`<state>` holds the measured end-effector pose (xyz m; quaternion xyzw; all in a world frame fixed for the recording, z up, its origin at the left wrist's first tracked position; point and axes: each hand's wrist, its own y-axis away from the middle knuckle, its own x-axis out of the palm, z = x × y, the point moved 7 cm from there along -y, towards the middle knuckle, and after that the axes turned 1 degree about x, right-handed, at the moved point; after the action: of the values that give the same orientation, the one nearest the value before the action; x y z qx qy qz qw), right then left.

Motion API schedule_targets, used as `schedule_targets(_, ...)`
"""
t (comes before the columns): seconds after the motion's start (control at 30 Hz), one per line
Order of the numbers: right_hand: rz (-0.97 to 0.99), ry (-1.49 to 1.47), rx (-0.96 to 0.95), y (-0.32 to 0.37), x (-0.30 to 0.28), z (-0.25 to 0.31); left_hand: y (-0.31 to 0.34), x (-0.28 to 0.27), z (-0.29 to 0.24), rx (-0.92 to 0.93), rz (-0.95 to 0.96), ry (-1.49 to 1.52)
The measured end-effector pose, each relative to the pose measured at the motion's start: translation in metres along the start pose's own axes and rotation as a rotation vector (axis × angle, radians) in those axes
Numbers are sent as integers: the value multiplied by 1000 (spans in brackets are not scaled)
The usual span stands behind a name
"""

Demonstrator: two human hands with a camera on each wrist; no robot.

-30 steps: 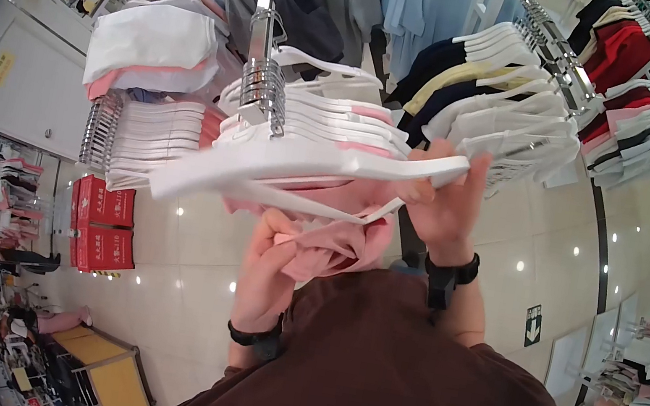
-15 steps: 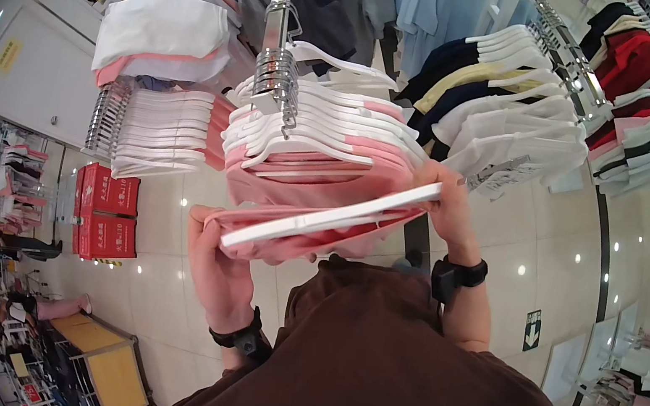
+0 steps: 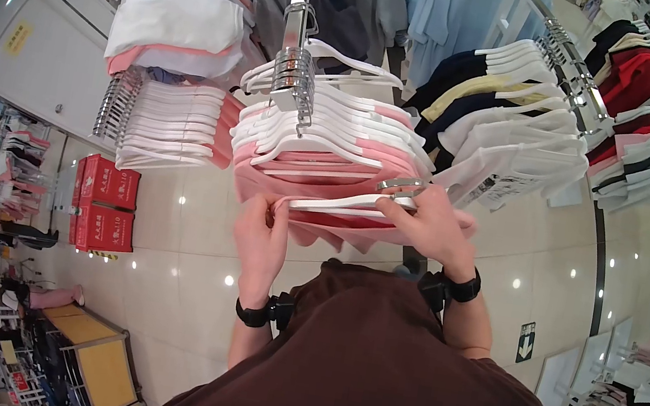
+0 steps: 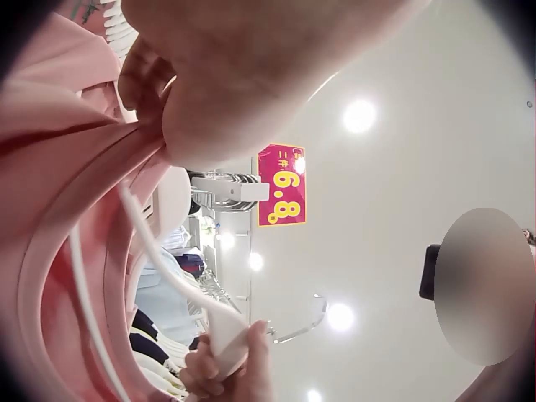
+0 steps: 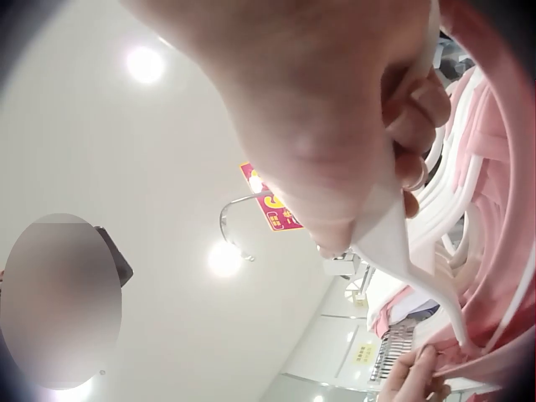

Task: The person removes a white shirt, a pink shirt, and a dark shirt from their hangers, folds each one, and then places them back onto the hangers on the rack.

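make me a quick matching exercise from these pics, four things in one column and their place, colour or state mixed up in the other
Column 1
1. left hand
2. boxes
3. right hand
4. door

Column 2
A. gripping the wide part of a white hanger
B. white, with a yellow label
C. pinching pink cloth
D. red, stacked on the floor

Right pairs: 1-C, 2-D, 3-A, 4-B
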<state>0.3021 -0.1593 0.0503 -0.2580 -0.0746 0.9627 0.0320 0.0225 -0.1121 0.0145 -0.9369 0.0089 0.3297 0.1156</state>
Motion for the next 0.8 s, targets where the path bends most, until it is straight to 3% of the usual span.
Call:
schedule_targets(0.1, -47, -42, -66, -2, 0, 8, 2, -5, 1, 14, -27, 43)
schedule_targets(0.17, 80, -126, 44, -8, 10, 7, 1, -10, 5, 16, -50, 83)
schedule_targets(0.27, -4, -180, -90, -19, 26, 15, 0, -23, 14, 82, -117, 5)
schedule_targets(0.33, 31, -159, -116, -29, 32, 29, -3, -35, 20, 220, -240, -190)
schedule_targets(0.43, 176, -232, 62, -44, 52, 42, -16, -42, 45, 106, -182, -1)
schedule_targets(0.6, 198, -244, -16, -79, 82, 47, -29, -57, 62, 55, -227, 91)
schedule_targets(0.67, 200, -250, 72, -92, 90, 40, -32, -63, 63, 60, -266, 94)
schedule_targets(0.73, 218, -238, 42, -102, 100, 31, -35, -66, 61, 107, -295, -10)
schedule_targets(0.8, 135, -273, 13, -106, 98, 33, -40, -65, 65, 118, -326, 24)
